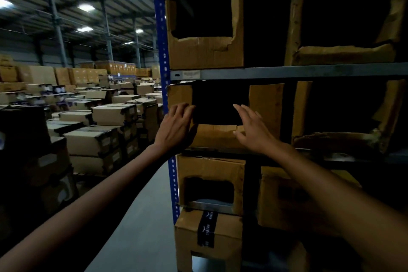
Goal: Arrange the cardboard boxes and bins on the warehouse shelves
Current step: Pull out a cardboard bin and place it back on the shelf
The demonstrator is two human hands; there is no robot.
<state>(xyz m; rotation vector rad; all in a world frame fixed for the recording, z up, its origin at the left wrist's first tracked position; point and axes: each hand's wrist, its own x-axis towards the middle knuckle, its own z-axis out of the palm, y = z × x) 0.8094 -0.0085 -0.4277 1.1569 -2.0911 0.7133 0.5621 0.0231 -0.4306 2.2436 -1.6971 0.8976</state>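
Note:
A cardboard bin (266, 104) with a cut-out front stands on the middle shelf of a blue-posted rack (162, 51). My left hand (176, 127) lies flat on the bin's front left corner with its fingers spread. My right hand (252, 127) reaches to the lower lip of the cut-out, fingers straight, thumb at the cardboard edge. Neither hand grips anything. The bin's inside is dark.
More cut-out cardboard bins fill the shelves: one above (205, 51), one below (212, 183), a taped box (207, 240) at the bottom, torn ones at right (344, 55). Stacks of cartons (99, 139) cover the floor at left, beyond a grey aisle (136, 227).

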